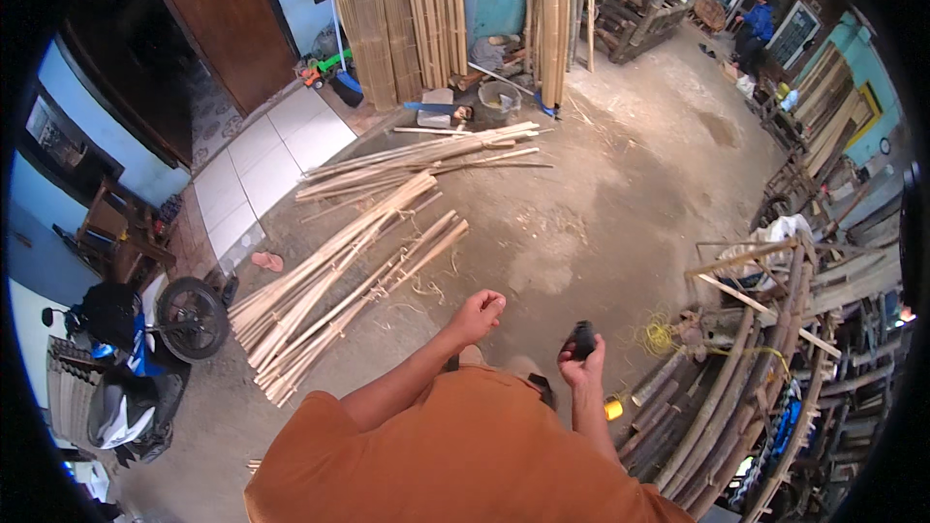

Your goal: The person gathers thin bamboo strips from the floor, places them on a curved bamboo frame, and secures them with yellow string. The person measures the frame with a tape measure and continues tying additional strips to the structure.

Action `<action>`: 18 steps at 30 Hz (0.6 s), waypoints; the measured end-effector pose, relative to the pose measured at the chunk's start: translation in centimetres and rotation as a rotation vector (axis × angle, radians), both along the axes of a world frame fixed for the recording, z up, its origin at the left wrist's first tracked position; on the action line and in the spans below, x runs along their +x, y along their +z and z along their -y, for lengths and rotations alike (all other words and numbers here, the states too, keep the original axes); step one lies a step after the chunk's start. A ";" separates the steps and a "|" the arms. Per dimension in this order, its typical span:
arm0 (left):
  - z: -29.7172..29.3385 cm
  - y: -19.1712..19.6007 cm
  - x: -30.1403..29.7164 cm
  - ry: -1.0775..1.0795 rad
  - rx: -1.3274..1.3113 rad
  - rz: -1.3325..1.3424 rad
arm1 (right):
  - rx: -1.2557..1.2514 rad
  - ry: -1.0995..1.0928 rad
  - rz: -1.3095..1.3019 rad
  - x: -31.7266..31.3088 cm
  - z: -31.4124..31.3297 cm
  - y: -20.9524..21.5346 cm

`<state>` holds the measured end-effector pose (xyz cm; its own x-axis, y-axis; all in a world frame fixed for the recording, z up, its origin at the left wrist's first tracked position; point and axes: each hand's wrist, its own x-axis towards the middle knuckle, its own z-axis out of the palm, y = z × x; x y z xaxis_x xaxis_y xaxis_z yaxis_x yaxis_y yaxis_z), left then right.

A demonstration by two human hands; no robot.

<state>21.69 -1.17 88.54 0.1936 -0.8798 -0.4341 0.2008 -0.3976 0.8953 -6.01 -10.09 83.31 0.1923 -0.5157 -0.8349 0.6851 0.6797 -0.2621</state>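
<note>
Concrete yard floor [620, 184], littered with bamboo slats [339, 281] tied in bundles at left, poles [736, 397] stacked at right, motorbike [136, 368] parked far left. Left hand [477, 315] raised over the floor, fingers curled into a loose fist, nothing visible inside. Right hand [584, 360] just beside, fingers wrapped around a small black object [581, 338], held upright above the knees.
</note>
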 end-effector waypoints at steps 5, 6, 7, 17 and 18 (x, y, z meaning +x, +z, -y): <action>8.5 0.3 10.2 0.024 0.043 0.077 | 0.067 -0.036 0.051 11.3 13.5 -1.3; 10.5 -0.5 12.2 0.026 0.056 0.094 | 0.087 -0.018 0.043 14.1 16.8 -2.5; 12.8 -1.1 14.4 0.031 0.070 0.112 | 0.107 0.001 0.037 17.1 20.1 -3.8; 40.3 -24.8 30.7 0.120 0.187 0.300 | -0.017 0.612 -0.281 54.2 54.6 -21.1; 43.9 -27.1 32.1 0.102 0.260 0.314 | -0.070 0.671 -0.351 58.2 58.2 -24.5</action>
<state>53.75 -45.04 61.49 0.4325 -0.7180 -0.5454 -0.0163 -0.6110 0.7914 52.19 -68.31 58.78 0.2122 -0.4357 -0.8747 -0.0011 0.8950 -0.4461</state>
